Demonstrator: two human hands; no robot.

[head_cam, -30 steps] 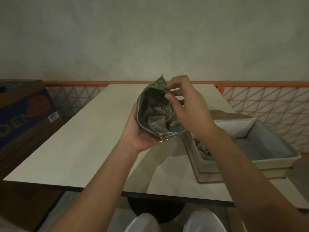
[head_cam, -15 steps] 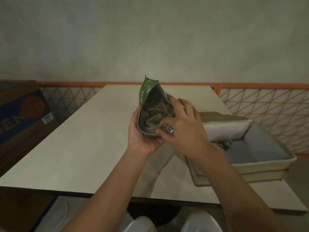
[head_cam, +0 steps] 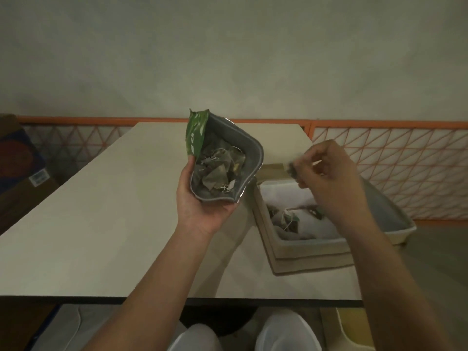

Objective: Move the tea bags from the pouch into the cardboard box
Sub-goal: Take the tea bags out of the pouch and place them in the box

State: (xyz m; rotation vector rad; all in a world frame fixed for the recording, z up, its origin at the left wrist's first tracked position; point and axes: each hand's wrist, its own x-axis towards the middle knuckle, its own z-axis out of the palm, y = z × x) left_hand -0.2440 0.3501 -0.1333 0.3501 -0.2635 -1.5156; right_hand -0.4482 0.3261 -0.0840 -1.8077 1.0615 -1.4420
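Note:
My left hand (head_cam: 200,201) holds the green foil pouch (head_cam: 249,150) from below, mouth open and tilted toward me; several tea bags (head_cam: 217,171) lie inside it. My right hand (head_cam: 331,178) hovers above the open cardboard box (head_cam: 311,249) with its fingertips pinched on one blurred tea bag (head_cam: 292,169). The box stands at the table's right edge with a white lining, and a few tea bags (head_cam: 287,219) lie on its floor. My right forearm hides part of the box's inside.
The pale table (head_cam: 101,211) stretches left and forward. An orange lattice railing (head_cam: 392,158) runs behind it. A large brown and blue carton (head_cam: 20,171) stands at the left. My knees (head_cam: 286,333) show under the near edge.
My right hand has come out of the pouch and moved right, over the box, with a tea bag pinched in it. The left hand still holds the pouch, now tilted more open.

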